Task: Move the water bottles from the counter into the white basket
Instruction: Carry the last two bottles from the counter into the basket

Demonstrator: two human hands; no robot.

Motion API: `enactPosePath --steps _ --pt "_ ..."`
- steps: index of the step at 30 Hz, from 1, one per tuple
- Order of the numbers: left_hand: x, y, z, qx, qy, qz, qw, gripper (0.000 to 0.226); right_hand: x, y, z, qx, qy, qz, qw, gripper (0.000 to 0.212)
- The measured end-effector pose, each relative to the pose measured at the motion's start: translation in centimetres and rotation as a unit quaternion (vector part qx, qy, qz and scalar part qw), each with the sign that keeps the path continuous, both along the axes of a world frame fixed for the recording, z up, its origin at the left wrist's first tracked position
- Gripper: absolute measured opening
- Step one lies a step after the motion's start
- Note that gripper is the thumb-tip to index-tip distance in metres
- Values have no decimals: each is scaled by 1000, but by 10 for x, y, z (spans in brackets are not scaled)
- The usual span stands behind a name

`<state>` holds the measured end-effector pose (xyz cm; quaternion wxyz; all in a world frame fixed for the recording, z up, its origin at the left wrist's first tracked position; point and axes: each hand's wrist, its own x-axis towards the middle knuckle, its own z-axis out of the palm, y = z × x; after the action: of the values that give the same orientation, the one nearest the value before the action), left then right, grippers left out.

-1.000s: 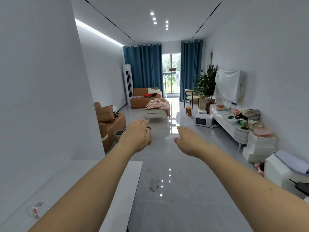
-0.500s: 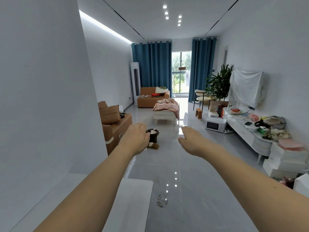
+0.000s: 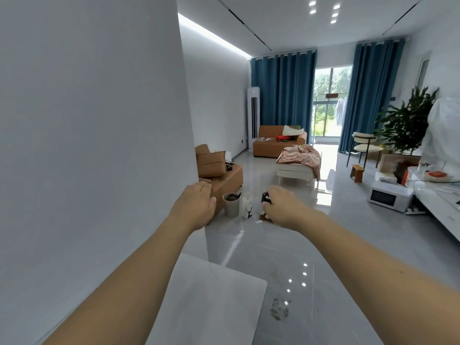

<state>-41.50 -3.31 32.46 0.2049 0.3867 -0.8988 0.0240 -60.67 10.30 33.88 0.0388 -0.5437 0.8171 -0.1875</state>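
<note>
No water bottle and no white basket show in the head view. Both my arms stretch forward at chest height over the floor. My left hand (image 3: 196,207) hangs palm down with loosely curled fingers and holds nothing, close to the corner of the white wall. My right hand (image 3: 282,207) is also palm down, fingers relaxed and apart, holding nothing. The end of a white counter (image 3: 211,302) lies below my left forearm, bare where it shows.
A white wall (image 3: 99,145) fills the left side. Ahead lie a glossy grey floor (image 3: 323,270), a grey bin (image 3: 231,204), a small white carton (image 3: 247,207), brown sofas (image 3: 224,180), a low bed (image 3: 298,165), and a microwave (image 3: 388,199) beside a white sideboard (image 3: 438,210) at right.
The view has swung left and moved forward toward the wall corner. Both hands stay outstretched and empty; the bin and carton came into sight between them.
</note>
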Motion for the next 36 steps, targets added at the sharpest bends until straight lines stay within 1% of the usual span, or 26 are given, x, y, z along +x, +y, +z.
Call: enactPosePath --steps 1,3,7,8,11,13,17,21,24,27,29,32,34,36 --pt "12 -4 -1 6 2 17 1000 47 8 -11 -1 5 -1 20 1000 22" --pt "44 -10 -3 20 8 53 998 49 31 -35 -3 5 -5 71 997 26" --pt "127 -14 -7 46 10 149 988 53 98 -83 -11 3 -11 184 983 30" --pt "151 -11 -9 48 12 175 983 53 119 -94 -13 9 -12 215 976 33" --pt "223 4 -13 52 19 253 966 52 187 -118 -23 29 -10 301 953 53" --pt "272 22 -18 57 23 308 949 52 237 -126 -27 37 -8 355 934 58" --pt "359 67 -28 69 34 418 905 51 331 -129 -37 39 -13 458 888 58" --pt "414 102 -37 97 67 510 852 50 398 -129 -57 60 -25 530 846 58" --pt "434 104 -44 111 82 539 831 50 428 -140 -73 77 -29 548 833 57" --pt "446 87 -61 134 95 538 827 52 446 -161 -93 101 -43 541 834 56" --pt "453 67 -82 164 105 534 823 54 452 -179 -112 121 -54 520 844 56" --pt "461 32 -121 223 135 533 805 54 454 -205 -149 155 -69 481 860 52" --pt "465 -5 -155 277 164 531 784 54 452 -230 -184 183 -78 440 876 48" --pt "468 -44 -193 325 191 536 755 52 452 -257 -226 220 -89 398 886 47"
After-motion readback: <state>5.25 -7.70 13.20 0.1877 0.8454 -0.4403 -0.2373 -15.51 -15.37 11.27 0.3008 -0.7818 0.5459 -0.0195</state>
